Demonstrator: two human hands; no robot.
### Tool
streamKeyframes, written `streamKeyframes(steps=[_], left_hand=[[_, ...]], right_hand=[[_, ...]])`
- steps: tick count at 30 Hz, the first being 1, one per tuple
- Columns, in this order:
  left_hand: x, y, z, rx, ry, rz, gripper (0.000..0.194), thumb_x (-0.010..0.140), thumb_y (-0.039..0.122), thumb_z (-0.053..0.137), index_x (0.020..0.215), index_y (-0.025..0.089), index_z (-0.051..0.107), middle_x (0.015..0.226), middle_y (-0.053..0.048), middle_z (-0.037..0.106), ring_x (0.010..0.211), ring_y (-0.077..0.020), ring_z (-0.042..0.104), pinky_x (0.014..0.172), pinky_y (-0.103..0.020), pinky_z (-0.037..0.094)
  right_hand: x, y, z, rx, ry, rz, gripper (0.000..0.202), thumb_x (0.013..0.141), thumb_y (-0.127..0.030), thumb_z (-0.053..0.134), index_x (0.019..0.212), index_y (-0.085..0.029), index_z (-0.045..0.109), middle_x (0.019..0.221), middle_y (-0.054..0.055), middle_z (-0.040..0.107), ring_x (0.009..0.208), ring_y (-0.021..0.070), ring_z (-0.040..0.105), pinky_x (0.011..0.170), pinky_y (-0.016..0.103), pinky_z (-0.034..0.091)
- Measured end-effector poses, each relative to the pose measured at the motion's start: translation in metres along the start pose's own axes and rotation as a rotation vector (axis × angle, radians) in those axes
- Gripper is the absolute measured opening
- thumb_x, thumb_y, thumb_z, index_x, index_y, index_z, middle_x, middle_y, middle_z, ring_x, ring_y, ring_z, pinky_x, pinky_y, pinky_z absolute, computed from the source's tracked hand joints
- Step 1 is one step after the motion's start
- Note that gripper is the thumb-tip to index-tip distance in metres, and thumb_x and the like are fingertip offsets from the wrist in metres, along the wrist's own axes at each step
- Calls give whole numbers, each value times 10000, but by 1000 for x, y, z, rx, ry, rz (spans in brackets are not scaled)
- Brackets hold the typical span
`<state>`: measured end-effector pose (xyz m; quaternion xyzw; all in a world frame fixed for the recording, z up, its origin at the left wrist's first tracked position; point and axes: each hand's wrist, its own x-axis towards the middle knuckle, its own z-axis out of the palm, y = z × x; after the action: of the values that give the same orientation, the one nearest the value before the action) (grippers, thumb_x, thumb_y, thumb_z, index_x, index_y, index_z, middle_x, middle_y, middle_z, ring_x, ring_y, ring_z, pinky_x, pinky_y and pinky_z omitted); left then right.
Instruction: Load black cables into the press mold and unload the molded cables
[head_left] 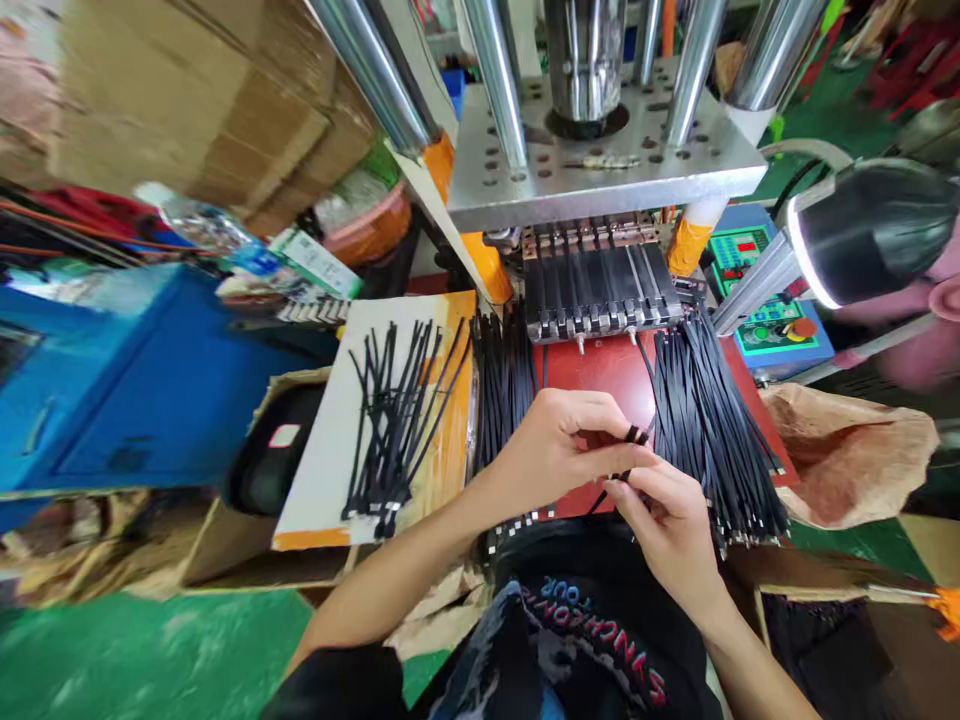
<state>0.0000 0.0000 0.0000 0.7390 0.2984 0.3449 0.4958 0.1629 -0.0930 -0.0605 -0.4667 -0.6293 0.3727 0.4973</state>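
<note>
My left hand is closed in a pinch on a thin black flat cable in front of my chest. Close beside it, my right hand pinches the same cable, with the fingertips of both hands nearly touching. Fingers cover most of the cable, and its end is hidden. To the right of my hands lies a thick bundle of black cables with small metal tips. Another bundle of cables runs under my left forearm. Beyond the hands, several black cables lie side by side in a black fixture.
Above the fixture hangs a press's metal plate on steel posts. A lamp and control box stand to the right. More black cables lie on a white board at left. Brown paper borders the right side.
</note>
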Motion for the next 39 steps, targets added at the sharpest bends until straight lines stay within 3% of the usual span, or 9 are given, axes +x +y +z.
streamKeyframes(steps=[5, 10, 17, 19, 21, 24, 27, 29, 39], left_hand=[[34, -6, -5, 75, -129, 37, 272, 959, 338, 744, 756, 157, 758, 721, -17, 701, 635, -116, 629, 596, -230, 471], [109, -39, -21, 287, 167, 117, 336, 942, 346, 729, 673, 158, 655, 628, 30, 613, 584, -112, 572, 589, -242, 424], [187, -96, -45, 628, 314, 36, 355, 933, 239, 718, 608, 162, 595, 589, 11, 611, 585, -131, 603, 641, -264, 468], [185, -102, -46, 574, 450, -53, 148, 945, 232, 702, 829, 140, 704, 805, -41, 734, 623, -133, 670, 654, -258, 534], [169, -101, -45, 493, 496, -56, 221, 979, 243, 660, 1157, 119, 702, 1087, -111, 767, 736, -146, 749, 701, -270, 608], [133, -95, -41, 582, 254, 186, 395, 1022, 252, 610, 1395, 123, 605, 1382, -176, 693, 1143, -220, 758, 991, -382, 637], [107, -88, -39, 852, -62, 403, 414, 1029, 269, 628, 1423, 146, 608, 1513, -181, 631, 1449, -293, 575, 1221, -514, 490], [101, -85, -37, 985, -129, 433, 422, 1028, 254, 631, 1430, 127, 607, 1531, -196, 616, 1491, -313, 530, 1236, -536, 471], [117, -97, -15, 1067, 135, 397, 248, 1067, 223, 564, 1147, 138, 783, 1237, -134, 807, 1230, -276, 747, 1057, -459, 615]], right_hand=[[10, 13, 3, 59, 9, 206, 380, 1031, -321, 641, 695, -212, 503, 679, -40, 483, 617, 115, 438, 570, 265, 335], [16, 10, -18, 115, -296, 451, 394, 1028, -444, 620, 722, -220, 511, 643, -34, 556, 595, 129, 518, 571, 263, 390], [163, 20, -113, -250, -341, 101, 474, 947, -550, 698, 640, -202, 607, 607, -10, 583, 597, 137, 508, 602, 279, 382], [209, 36, -119, -209, -329, 88, 471, 896, -591, 732, 651, -198, 643, 584, -5, 597, 568, 141, 522, 580, 281, 389], [242, 51, -116, -175, -335, 88, 462, 849, -609, 762, 670, -194, 666, 566, -10, 585, 539, 137, 507, 549, 280, 380], [271, 67, -105, -168, -375, 72, 477, 808, -636, 773, 669, -194, 659, 568, -15, 575, 524, 129, 486, 520, 279, 374], [283, 77, -97, -221, -378, 27, 489, 822, -646, 739, 654, -198, 642, 565, -18, 570, 530, 126, 471, 530, 279, 372], [285, 81, -94, -280, -316, -23, 482, 844, -619, 718, 627, -200, 620, 558, -19, 562, 553, 130, 477, 564, 280, 377], [271, 96, -92, -96, -149, 60, 372, 775, -491, 784, 940, -161, 741, 739, 24, 687, 537, 128, 514, 497, 268, 380]])
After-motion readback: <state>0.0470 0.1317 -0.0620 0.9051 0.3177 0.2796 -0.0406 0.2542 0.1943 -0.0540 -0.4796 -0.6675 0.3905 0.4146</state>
